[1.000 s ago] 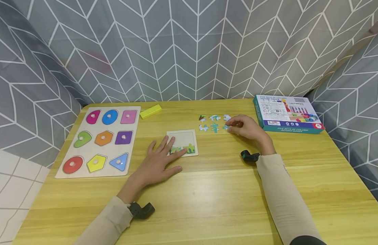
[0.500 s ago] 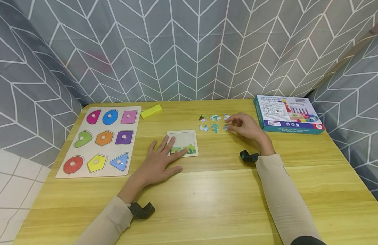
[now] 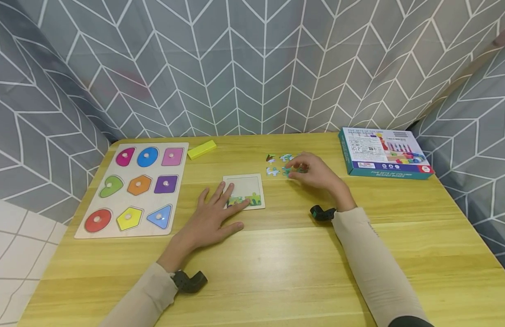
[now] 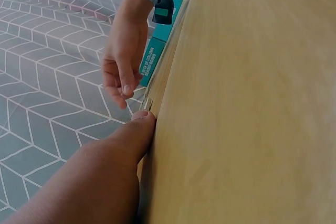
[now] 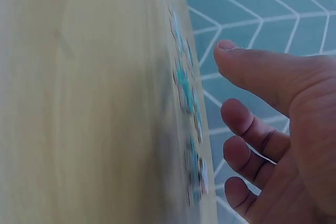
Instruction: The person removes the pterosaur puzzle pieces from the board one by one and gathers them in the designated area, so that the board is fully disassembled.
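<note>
My left hand (image 3: 213, 218) lies with spread fingers on the small wooden puzzle tray (image 3: 258, 179), at its left and front. Green picture pieces (image 3: 254, 199) fill the tray's front strip, partly covered by the fingers. To the right, my right hand (image 3: 315, 171) is over two short rows of loose jigsaw pieces (image 3: 272, 171), hiding part of the right-hand ones. In the right wrist view, that hand's thumb (image 5: 257, 69) and loosely bent fingers stand apart above the jigsaw pieces (image 5: 184, 87), with nothing visible between them. The left wrist view shows my left thumb (image 4: 139, 124) low by the tray edge.
A shape board (image 3: 127, 200) with colourful knobbed pieces lies at the left. Near the back edge is a yellow block (image 3: 201, 149). A beaded-toy box (image 3: 385, 153) stands at the back right. Patterned grey curtain (image 3: 244, 68) hangs behind the wooden table (image 3: 268, 272).
My right hand has shifted left, from the right end of the loose jigsaw pieces to over the middle ones, uncovering the rightmost piece partly. My left hand stays on the tray.
</note>
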